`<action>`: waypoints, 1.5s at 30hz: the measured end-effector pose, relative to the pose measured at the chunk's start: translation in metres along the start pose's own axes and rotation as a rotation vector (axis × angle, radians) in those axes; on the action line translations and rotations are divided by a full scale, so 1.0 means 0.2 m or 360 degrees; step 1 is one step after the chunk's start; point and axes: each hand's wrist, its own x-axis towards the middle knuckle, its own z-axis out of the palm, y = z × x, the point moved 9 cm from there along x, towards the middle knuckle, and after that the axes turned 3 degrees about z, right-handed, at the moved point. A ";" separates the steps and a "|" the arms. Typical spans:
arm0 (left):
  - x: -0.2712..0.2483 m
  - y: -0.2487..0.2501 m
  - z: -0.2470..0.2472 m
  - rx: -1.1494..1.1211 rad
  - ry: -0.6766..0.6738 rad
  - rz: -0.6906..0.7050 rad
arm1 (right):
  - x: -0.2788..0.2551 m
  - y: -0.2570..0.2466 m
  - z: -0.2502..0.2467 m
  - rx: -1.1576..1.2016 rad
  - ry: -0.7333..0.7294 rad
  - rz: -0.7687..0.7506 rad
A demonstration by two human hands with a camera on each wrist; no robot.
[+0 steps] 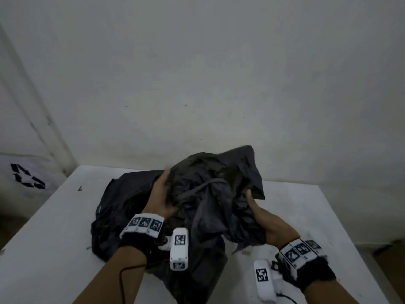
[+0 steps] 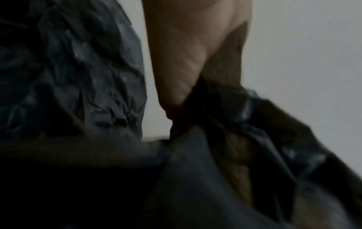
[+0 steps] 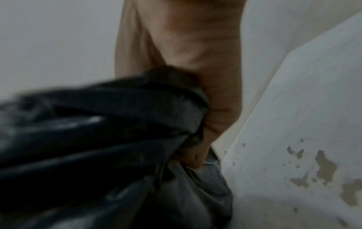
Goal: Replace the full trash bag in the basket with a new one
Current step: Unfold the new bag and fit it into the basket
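A crumpled black trash bag (image 1: 208, 194) is bunched up above the white table (image 1: 54, 238), with more black plastic (image 1: 118, 207) spread flat under it to the left. My left hand (image 1: 163, 194) grips the bag's left side, thumb on top and fingers buried in the folds. My right hand (image 1: 260, 218) holds its right side, thumb over a loose flap. The left wrist view shows my left hand (image 2: 186, 62) sunk into dark plastic (image 2: 264, 139). In the right wrist view, my right hand (image 3: 195, 46) has its fingers curled round a gathered bunch of bag (image 3: 98, 139).
A white object with a black recycling symbol (image 1: 28, 178) stands off the table's left edge. A pale wall (image 1: 197, 84) rises directly behind the table. The table top (image 3: 293, 124) on the right is chipped and stained. A brown box corner (image 1: 392, 257) shows at far right.
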 end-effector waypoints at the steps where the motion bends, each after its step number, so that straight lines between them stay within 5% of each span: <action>1: -0.01 -0.03 0.04 0.0141 -0.0084 -0.0055 | 0.00 -0.01 0.01 0.0025 -0.0019 -0.0004; 7: -0.17 -0.11 0.03 0.1283 0.0085 -0.0160 | 0.04 -0.17 0.03 0.0370 0.0107 -0.0299; 10: -0.17 -0.17 -0.08 0.1547 0.0101 -0.0602 | 0.06 -0.21 0.04 0.0354 0.0126 -0.0441; 13: -0.20 -0.24 -0.09 0.1397 -0.0142 -0.0879 | 0.08 -0.26 0.03 0.0400 0.0117 -0.0563; 16: -0.31 -0.32 0.08 0.1143 -0.0428 -0.0884 | 0.09 -0.29 0.03 0.0406 0.0121 -0.0646; 18: -0.32 -0.37 0.11 0.1263 -0.0435 -0.0864 | 0.08 -0.31 0.03 0.0424 0.0130 -0.0711; 20: -0.26 -0.39 0.05 0.1288 -0.0244 -0.0776 | 0.07 -0.34 0.02 0.0537 0.0126 -0.0761; 25: -0.16 -0.31 0.02 0.0256 0.0202 -0.0503 | 0.04 -0.29 -0.14 0.1175 0.0113 -0.0679; 34: -0.11 -0.02 -0.17 0.1258 0.0570 0.0324 | 0.04 -0.02 -0.24 0.1534 0.0322 -0.0427; 38: -0.11 0.02 -0.16 0.0823 0.0629 0.0385 | 0.07 0.05 -0.24 0.1649 0.0299 -0.0406; 40: -0.12 -0.01 -0.05 0.0317 0.0336 0.0312 | 0.06 0.02 -0.25 0.1620 0.0291 -0.0517; 42: -0.16 -0.13 0.04 0.0018 0.0082 -0.0112 | 0.04 -0.04 -0.24 0.1563 0.0292 -0.0640; 45: -0.25 -0.29 0.05 0.0432 0.0065 -0.0582 | 0.02 -0.11 -0.23 0.1339 0.0434 -0.0758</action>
